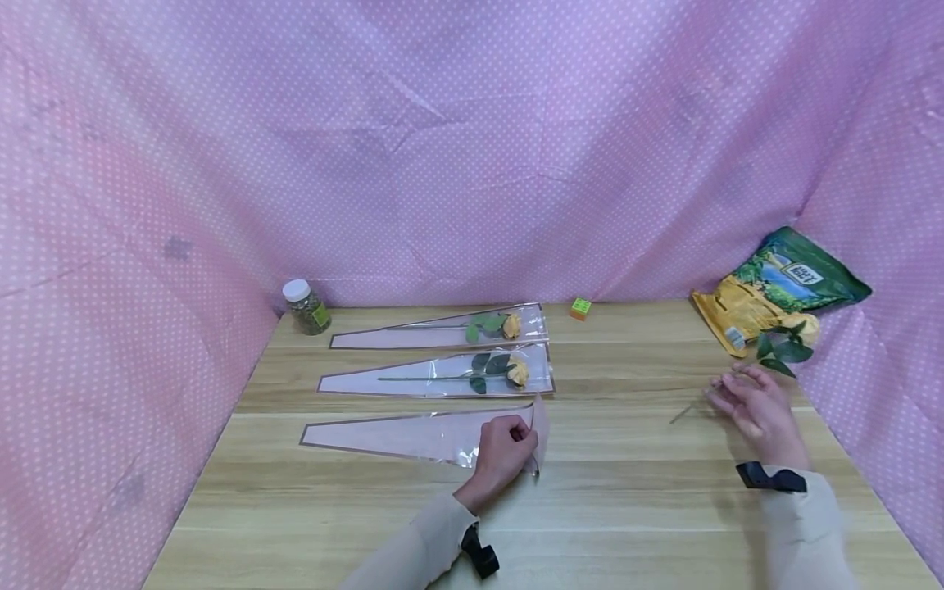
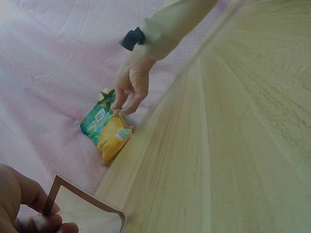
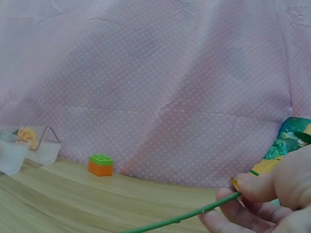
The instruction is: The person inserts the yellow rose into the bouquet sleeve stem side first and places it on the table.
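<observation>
My left hand [image 1: 504,449] pinches the wide end of a clear flower sleeve [image 1: 413,436] with a dark border, and that end stands raised off the table. In the left wrist view, thumb and fingers grip the sleeve's bordered corner [image 2: 77,194]. Over the table's right side, my right hand [image 1: 760,410] pinches the green stem [image 3: 184,217] of an artificial rose. The yellow bloom [image 1: 805,329] and dark leaves [image 1: 787,351] stick out beyond the fingers, and the stem's lower end points left.
Behind the held sleeve lie two more sleeves, each with a yellow rose [image 1: 518,374] inside. A jar [image 1: 306,308] with a white lid stands at the back left. A small green-and-orange block [image 1: 580,309] sits at the back. The green-and-yellow bag [image 1: 774,283] lies at the back right.
</observation>
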The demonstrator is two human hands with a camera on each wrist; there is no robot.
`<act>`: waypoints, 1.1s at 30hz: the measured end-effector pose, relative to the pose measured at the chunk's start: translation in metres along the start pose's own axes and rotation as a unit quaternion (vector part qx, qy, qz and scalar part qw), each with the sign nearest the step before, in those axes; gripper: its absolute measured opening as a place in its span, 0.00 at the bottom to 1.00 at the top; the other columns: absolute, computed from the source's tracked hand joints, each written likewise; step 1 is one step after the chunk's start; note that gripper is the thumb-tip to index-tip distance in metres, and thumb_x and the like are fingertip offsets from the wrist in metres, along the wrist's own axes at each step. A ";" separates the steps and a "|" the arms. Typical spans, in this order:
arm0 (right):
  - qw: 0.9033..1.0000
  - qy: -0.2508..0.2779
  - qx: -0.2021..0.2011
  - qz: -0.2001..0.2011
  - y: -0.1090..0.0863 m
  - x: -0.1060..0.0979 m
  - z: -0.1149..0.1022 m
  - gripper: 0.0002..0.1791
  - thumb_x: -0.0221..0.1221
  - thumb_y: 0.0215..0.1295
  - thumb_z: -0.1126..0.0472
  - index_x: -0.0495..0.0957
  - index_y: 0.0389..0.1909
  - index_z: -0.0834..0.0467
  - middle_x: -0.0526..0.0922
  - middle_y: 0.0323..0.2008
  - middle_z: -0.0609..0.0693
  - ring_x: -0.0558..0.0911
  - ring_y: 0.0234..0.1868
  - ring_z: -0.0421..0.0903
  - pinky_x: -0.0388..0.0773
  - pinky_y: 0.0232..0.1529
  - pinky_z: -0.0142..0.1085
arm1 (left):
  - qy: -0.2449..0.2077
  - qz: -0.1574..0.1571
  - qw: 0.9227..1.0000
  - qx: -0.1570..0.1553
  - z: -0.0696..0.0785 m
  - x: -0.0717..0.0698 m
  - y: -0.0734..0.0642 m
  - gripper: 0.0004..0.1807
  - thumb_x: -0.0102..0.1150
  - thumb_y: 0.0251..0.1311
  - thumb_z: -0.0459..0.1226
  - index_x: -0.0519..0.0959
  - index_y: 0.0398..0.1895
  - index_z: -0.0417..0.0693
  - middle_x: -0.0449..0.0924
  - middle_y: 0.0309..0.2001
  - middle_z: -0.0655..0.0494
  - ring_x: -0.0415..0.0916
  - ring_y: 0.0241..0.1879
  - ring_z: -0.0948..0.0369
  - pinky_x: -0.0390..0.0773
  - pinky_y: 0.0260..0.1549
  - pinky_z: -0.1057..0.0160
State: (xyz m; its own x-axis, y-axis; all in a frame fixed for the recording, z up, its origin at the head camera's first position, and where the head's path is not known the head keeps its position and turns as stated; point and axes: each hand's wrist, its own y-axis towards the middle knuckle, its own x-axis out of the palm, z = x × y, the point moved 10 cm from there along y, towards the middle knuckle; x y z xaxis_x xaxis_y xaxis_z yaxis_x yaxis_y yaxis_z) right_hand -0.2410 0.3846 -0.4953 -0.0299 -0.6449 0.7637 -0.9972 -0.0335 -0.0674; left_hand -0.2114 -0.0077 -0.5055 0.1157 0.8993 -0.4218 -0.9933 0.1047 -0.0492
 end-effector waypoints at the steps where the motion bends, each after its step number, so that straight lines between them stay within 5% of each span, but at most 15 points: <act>1: 1.000 0.009 -0.008 0.003 0.000 -0.001 0.001 0.15 0.39 0.74 0.78 0.73 0.42 0.63 0.86 0.35 0.59 0.88 0.40 0.53 0.87 0.42 0.47 | 0.000 -0.001 1.000 -0.001 0.000 0.000 0.000 0.08 0.63 0.57 0.33 0.81 0.21 0.43 0.76 0.19 0.58 0.69 0.19 0.69 0.69 0.20 0.72; 14: 0.981 0.156 -0.064 0.098 -0.004 -0.013 0.027 0.11 0.45 0.69 0.80 0.71 0.38 0.63 0.82 0.29 0.61 0.87 0.36 0.57 0.86 0.39 0.53 | 0.004 -0.001 1.000 -0.001 0.001 -0.001 0.000 0.08 0.63 0.58 0.33 0.81 0.21 0.44 0.76 0.19 0.58 0.68 0.20 0.69 0.69 0.21 0.73; 21: 0.972 0.161 -0.080 0.155 -0.009 -0.013 0.034 0.09 0.50 0.68 0.79 0.70 0.34 0.62 0.82 0.26 0.59 0.86 0.34 0.54 0.87 0.38 0.50 | 0.016 0.018 0.999 0.021 0.005 -0.004 0.000 0.09 0.62 0.54 0.32 0.80 0.17 0.44 0.75 0.16 0.59 0.66 0.18 0.71 0.67 0.21 0.73; 33: 0.965 0.175 -0.094 0.173 -0.015 -0.004 0.033 0.11 0.51 0.66 0.81 0.71 0.34 0.62 0.82 0.24 0.61 0.87 0.31 0.56 0.86 0.35 0.52 | 0.011 0.012 1.000 0.013 0.003 -0.002 0.000 0.09 0.62 0.55 0.33 0.80 0.17 0.44 0.75 0.17 0.59 0.67 0.19 0.70 0.68 0.22 0.73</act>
State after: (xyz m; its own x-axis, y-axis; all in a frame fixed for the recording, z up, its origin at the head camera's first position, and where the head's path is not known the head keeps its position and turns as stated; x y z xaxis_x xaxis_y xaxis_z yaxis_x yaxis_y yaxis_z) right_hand -0.2234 0.3627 -0.5181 -0.3519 -0.2948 0.8884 -0.9174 0.2971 -0.2648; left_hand -0.2117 -0.0085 -0.5016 0.0923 0.8919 -0.4428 -0.9953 0.0955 -0.0151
